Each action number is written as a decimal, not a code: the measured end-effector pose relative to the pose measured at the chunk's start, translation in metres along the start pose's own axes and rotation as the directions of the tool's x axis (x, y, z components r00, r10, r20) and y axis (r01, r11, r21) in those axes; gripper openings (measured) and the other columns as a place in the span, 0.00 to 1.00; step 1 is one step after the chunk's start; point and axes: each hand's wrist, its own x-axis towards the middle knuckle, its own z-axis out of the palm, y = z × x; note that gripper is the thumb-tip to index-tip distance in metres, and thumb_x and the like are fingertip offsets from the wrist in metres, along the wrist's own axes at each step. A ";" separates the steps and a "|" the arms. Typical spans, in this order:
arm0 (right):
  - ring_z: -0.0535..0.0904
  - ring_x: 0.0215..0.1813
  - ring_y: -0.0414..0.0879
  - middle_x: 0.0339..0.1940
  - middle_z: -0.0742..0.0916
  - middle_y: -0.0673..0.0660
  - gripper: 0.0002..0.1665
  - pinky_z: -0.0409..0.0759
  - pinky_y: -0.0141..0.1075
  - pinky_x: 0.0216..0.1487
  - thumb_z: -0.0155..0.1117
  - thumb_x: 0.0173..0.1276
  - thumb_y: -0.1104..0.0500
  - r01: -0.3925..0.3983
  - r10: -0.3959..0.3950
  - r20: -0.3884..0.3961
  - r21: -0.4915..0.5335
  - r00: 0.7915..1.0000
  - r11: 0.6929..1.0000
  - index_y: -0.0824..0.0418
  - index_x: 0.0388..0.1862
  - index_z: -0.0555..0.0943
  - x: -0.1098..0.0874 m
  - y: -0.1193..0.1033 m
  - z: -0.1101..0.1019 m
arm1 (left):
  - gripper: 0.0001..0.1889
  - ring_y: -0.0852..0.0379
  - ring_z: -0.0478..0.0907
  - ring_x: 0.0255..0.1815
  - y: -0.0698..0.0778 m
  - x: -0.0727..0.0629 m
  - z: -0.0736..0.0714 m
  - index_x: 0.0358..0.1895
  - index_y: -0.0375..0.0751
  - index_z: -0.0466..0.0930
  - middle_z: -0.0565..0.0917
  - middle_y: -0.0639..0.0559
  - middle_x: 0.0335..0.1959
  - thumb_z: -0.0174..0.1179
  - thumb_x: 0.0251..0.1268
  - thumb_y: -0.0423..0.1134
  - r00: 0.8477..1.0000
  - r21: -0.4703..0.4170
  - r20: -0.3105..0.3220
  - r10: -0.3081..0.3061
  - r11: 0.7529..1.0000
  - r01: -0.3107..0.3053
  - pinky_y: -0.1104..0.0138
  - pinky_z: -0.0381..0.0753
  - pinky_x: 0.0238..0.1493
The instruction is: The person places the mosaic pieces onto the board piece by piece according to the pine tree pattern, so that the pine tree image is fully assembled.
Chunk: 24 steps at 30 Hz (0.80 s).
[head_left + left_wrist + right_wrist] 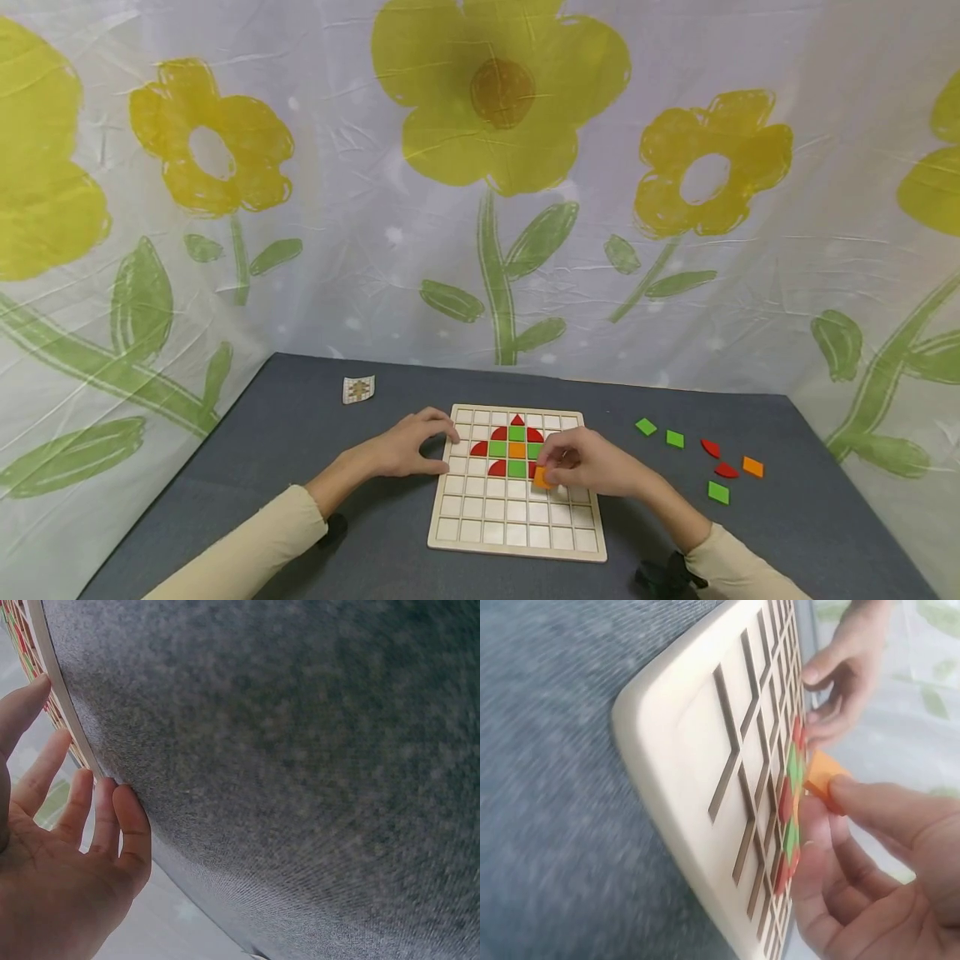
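Note:
A pale wooden grid board (480, 533) lies on the table with red, green and orange tiles grouped in its upper middle cells. An orange square tile (826, 778) is pinched between thumb and fingers of my right hand (592, 462), over the board just below that group. At the board's left edge, my left hand (411, 444) rests its thumb and fingertips against the rim (64, 697), fingers spread and loosely bent. A green tile (517, 468) and an orange tile (517, 450) sit in the central column, with a red triangle (517, 420) at its top.
Loose tiles lie right of the board: several green squares (675, 438), two red quarter-rounds (726, 471) and an orange square (753, 467). A small patterned card (358, 389) lies at the back left. Behind the dark table (390, 533) hangs a flower-printed curtain (345, 250).

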 end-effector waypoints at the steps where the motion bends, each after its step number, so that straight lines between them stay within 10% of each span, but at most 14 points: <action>1: 0.83 0.37 0.48 0.37 0.86 0.53 0.06 0.83 0.39 0.42 0.67 0.71 0.68 0.003 -0.003 0.000 0.000 1.000 1.000 0.64 0.45 0.84 0.002 0.000 0.001 | 0.17 0.37 0.66 0.66 0.000 0.000 0.000 0.55 0.43 0.80 0.70 0.40 0.64 0.71 0.66 0.41 1.000 0.000 0.000 0.000 1.000 0.000 0.39 0.63 0.63; 24: 0.82 0.32 0.44 0.31 0.86 0.51 0.05 0.82 0.37 0.38 0.71 0.66 0.71 -0.023 0.021 -0.051 -0.032 0.998 0.999 0.63 0.38 0.85 0.026 -0.004 0.028 | 0.17 0.37 0.67 0.67 0.002 0.000 -0.002 0.55 0.41 0.80 0.70 0.40 0.63 0.71 0.66 0.39 1.000 0.000 -0.002 0.003 1.000 -0.003 0.36 0.56 0.67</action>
